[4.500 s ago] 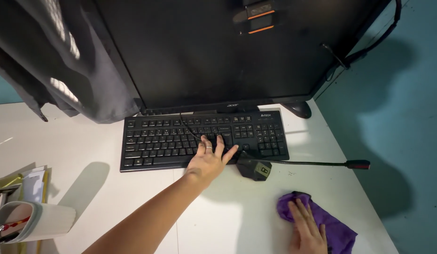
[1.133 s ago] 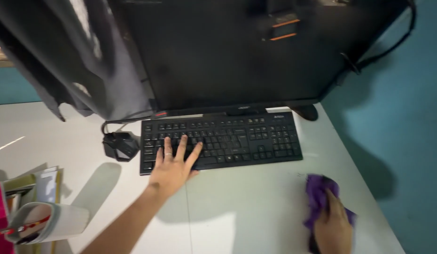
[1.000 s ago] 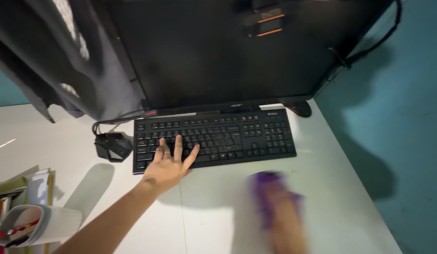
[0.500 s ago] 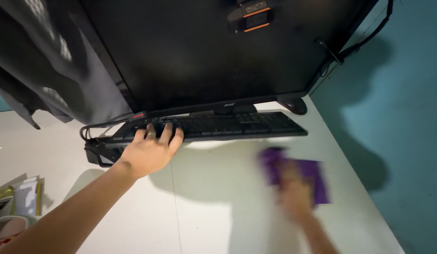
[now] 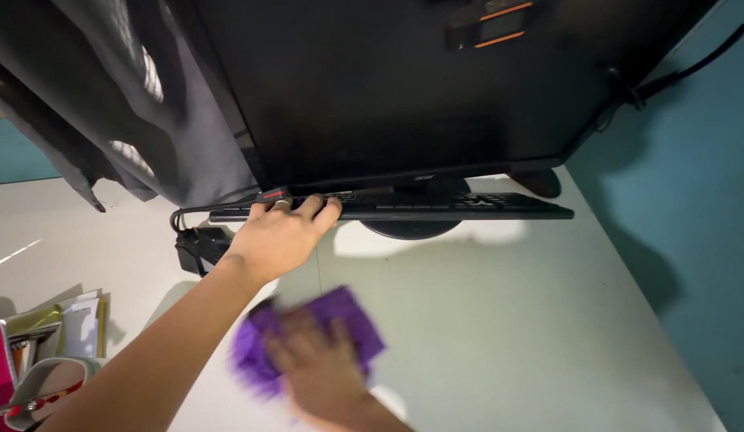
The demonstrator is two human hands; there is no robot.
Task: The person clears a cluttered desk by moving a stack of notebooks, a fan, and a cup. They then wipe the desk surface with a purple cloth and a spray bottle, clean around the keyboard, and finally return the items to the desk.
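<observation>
Overhead, monitor (image 5: 436, 88), keyboard (image 5: 436, 208), left hand (image 5: 280, 236), purple cloth (image 5: 340, 320)

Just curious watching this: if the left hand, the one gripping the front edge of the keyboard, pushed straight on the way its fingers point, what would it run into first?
The left hand already grips the black keyboard. Going on, it would probably meet the dark monitor or its round stand base; depth is unclear.

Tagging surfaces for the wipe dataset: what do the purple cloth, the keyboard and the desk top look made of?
Purple cloth: soft fabric, probably microfibre; it bunches under the right hand, though blurred. Keyboard: matte black plastic, held lifted at its edge by the left hand. Desk top: smooth white laminate or painted board, faint sheen.
</observation>
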